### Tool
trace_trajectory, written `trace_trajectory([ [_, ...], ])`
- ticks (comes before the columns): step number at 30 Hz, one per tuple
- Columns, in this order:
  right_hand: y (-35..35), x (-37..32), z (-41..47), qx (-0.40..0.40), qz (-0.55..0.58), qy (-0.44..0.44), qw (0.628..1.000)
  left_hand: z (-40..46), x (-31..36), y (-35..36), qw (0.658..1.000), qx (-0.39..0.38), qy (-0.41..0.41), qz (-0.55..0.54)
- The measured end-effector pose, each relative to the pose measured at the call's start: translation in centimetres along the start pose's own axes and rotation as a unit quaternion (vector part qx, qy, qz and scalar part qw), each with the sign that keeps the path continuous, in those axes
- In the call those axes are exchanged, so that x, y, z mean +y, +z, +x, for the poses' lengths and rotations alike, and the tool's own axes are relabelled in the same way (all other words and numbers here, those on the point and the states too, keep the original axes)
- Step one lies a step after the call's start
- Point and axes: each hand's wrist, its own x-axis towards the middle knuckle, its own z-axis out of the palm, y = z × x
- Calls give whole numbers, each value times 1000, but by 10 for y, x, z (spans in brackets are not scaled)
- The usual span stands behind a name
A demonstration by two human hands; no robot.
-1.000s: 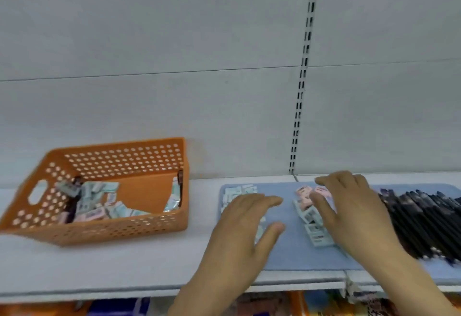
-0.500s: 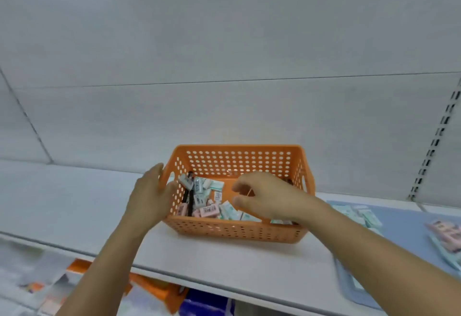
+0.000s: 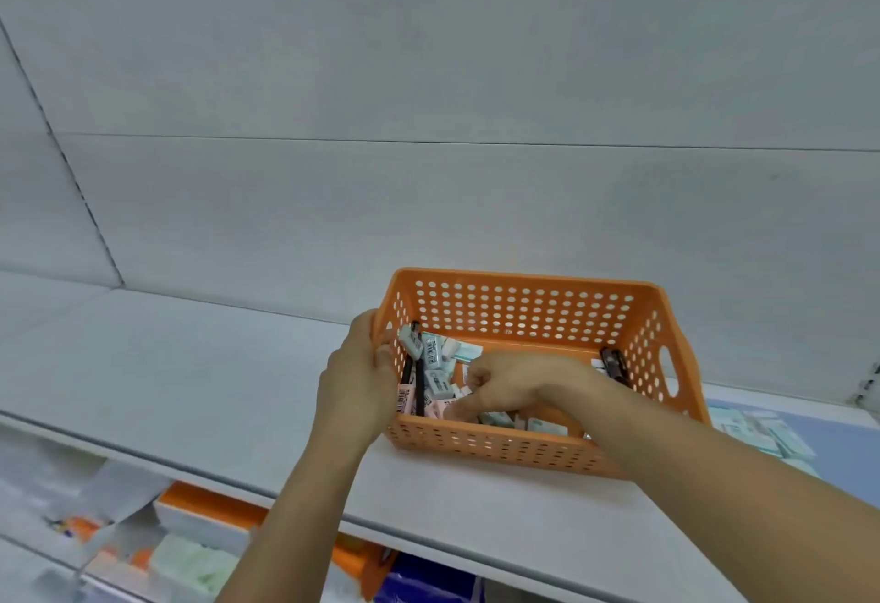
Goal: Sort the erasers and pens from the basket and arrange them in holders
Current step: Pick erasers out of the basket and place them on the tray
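An orange perforated basket (image 3: 524,312) stands on the white shelf (image 3: 190,378). Inside lie several small erasers (image 3: 435,355) in pale green, white and pink, plus black pens (image 3: 419,386) at the left and another black pen (image 3: 614,362) at the right wall. My left hand (image 3: 357,388) grips the basket's left wall from outside, thumb over the rim. My right hand (image 3: 514,386) reaches down into the basket with its fingers curled among the erasers; what they hold is hidden.
A blue tray (image 3: 838,440) with several pale green erasers (image 3: 757,431) lies right of the basket at the frame's edge. The shelf runs empty to the left. Below the shelf's front edge are blurred boxes and an orange bin (image 3: 205,507).
Both hands left the blue tray and went to the basket. My left hand closed onto the basket's left wall, and my right hand dropped lower into the erasers.
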Motion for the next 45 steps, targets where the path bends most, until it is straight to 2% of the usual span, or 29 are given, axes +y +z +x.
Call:
trace_trajectory([
  [5,3,-5,-3,10,58,-29,998,1,-1,3,1000,5,1,-3],
  [10,5,-10,-5,-9,17,-32,999,1,-2,4,1000,15,4,-4],
  [12,8,-10,-4,6,19,-42,999,0,-2,3,1000,14,-2,-7],
  [16,14,-13,-3,55,-48,-66,995,0,1,3,1000,14,-5,-8],
  [22,7,0,-10,65,48,-61,995,1,-1,3,1000,10,2,9],
  [25,-4,12,-18,105,112,-54,987,-2,5,0,997,10,1,82],
  [27,-14,24,-22,135,179,-46,973,-9,10,-1,976,101,88,171],
  [29,-24,36,-29,160,269,-38,949,-20,25,5,951,164,208,162],
  [30,-28,42,-34,169,315,-32,933,-24,34,10,956,141,230,115],
  [31,-32,47,-39,172,362,-28,916,-28,45,17,971,96,212,56],
  [33,-41,55,-51,168,448,-30,877,-33,68,34,993,-49,81,-65],
  [34,-45,57,-58,166,480,-37,861,-34,80,42,982,-121,0,-147],
  [35,-49,59,-64,166,499,-48,849,-33,91,49,945,-188,-81,-254],
  [36,-52,61,-70,170,503,-58,845,-33,101,55,886,-241,-148,-369],
  [38,-55,63,-80,196,478,-72,853,-33,114,67,768,-283,-223,-529],
  [39,-55,65,-83,216,461,-77,857,-34,119,74,738,-279,-237,-567],
  [40,-55,68,-87,239,445,-85,859,-35,123,80,726,-267,-240,-586],
  [42,-52,75,-92,307,385,-103,864,-40,130,90,728,-248,-226,-598],
  [45,-47,90,-98,435,230,-120,863,-48,143,104,717,-244,-208,-619],
])
